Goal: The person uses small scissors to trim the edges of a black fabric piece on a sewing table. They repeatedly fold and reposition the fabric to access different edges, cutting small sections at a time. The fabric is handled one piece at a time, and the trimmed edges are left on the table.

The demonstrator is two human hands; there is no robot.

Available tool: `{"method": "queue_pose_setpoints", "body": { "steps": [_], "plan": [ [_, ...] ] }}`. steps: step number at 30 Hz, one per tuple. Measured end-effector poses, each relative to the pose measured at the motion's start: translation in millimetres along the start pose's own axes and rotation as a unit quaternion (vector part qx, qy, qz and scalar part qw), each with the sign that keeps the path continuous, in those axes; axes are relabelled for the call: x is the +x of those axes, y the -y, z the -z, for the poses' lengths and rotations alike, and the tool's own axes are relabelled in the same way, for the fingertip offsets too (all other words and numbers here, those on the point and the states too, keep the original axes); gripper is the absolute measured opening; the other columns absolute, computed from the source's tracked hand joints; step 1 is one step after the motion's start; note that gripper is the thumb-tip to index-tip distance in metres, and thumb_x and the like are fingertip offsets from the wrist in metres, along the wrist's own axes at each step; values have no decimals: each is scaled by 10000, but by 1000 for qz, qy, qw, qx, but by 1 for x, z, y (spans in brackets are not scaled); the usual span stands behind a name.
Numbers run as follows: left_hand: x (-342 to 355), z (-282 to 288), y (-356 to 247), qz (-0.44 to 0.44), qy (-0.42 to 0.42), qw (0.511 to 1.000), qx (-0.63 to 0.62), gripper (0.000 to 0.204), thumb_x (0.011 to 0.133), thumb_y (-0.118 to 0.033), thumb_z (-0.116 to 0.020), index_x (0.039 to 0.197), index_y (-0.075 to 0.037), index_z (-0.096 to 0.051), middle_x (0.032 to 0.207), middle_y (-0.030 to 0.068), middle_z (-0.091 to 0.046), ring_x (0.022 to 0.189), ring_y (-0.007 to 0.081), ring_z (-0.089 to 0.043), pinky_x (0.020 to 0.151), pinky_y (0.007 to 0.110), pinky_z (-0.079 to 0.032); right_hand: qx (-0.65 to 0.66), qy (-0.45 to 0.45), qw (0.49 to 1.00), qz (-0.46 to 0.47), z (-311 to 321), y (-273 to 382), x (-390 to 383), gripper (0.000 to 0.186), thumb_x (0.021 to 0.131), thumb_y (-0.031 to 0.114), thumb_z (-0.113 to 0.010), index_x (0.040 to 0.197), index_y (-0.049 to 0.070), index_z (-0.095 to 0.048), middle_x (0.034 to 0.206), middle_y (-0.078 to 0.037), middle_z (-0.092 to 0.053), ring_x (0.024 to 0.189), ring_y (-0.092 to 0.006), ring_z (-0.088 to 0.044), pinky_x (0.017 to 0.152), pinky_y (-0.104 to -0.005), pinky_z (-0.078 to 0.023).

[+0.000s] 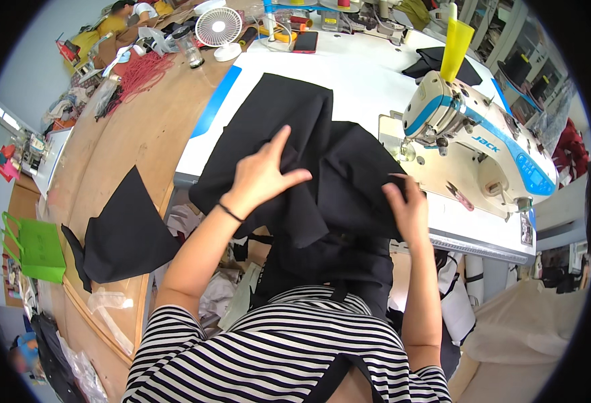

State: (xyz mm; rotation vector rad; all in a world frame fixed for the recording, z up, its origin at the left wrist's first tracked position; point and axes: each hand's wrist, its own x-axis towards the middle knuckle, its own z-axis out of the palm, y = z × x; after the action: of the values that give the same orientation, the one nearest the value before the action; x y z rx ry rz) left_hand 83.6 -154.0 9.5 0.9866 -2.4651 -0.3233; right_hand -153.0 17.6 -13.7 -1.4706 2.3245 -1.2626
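A large piece of black fabric [268,101] lies folded and rumpled over the front of the white sewing table [349,77], its near end hanging toward my lap. My left hand [262,176] is over the middle of the cloth, thumb and index finger spread wide. At the cloth's right side is my right hand [411,209], with a gap between thumb and forefinger; its other fingers are partly hidden. To the right stands a white and blue sewing machine [473,127]. Small thread snips [460,196] lie on the table beside its base.
On the wooden table [168,107] at left lie another black fabric piece [127,235] and red cord [144,74]. A green bag [35,247] is farther left. A white fan [220,30], a phone [306,42] and more black cloth [436,64] are at the back.
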Motion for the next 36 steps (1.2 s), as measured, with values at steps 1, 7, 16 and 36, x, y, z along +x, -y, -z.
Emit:
{"method": "queue_pose_setpoints", "body": {
  "steps": [1,7,16,36],
  "plan": [
    [1,-5,-1,49,91,993,55,881,685,-519,-687,1346,-62,-326,987,193,-607,875,340,-610,732,377,-496,-103,34,994,21,-9,6,-2,520,770,399,-667,1138,59,-526,831,-208,-639,751,-360,-623,675,-393,-493],
    [0,-28,42,56,79,995,18,268,819,-215,-578,1045,-90,-507,798,160,-629,766,339,-617,649,436,-485,-204,51,975,73,-32,-16,-7,299,804,311,-632,1009,115,-540,719,-149,-627,636,-345,-611,539,-425,-458],
    [-78,197,135,245,-513,822,-29,279,873,-197,-532,1010,46,-558,892,147,-613,846,252,-580,771,350,-450,-177,62,982,-23,-20,-14,-3,268,831,290,-603,959,58,-564,847,-190,-632,814,-386,-597,669,-425,-449],
    [-95,54,101,54,-100,992,-53,508,847,-222,-607,1282,-24,-433,1287,168,-451,1210,294,-411,1020,360,-301,102,58,984,-134,8,-7,6,443,844,354,-594,1097,-8,-565,952,-97,-599,876,-172,-546,827,-282,-413]
  ]
}}
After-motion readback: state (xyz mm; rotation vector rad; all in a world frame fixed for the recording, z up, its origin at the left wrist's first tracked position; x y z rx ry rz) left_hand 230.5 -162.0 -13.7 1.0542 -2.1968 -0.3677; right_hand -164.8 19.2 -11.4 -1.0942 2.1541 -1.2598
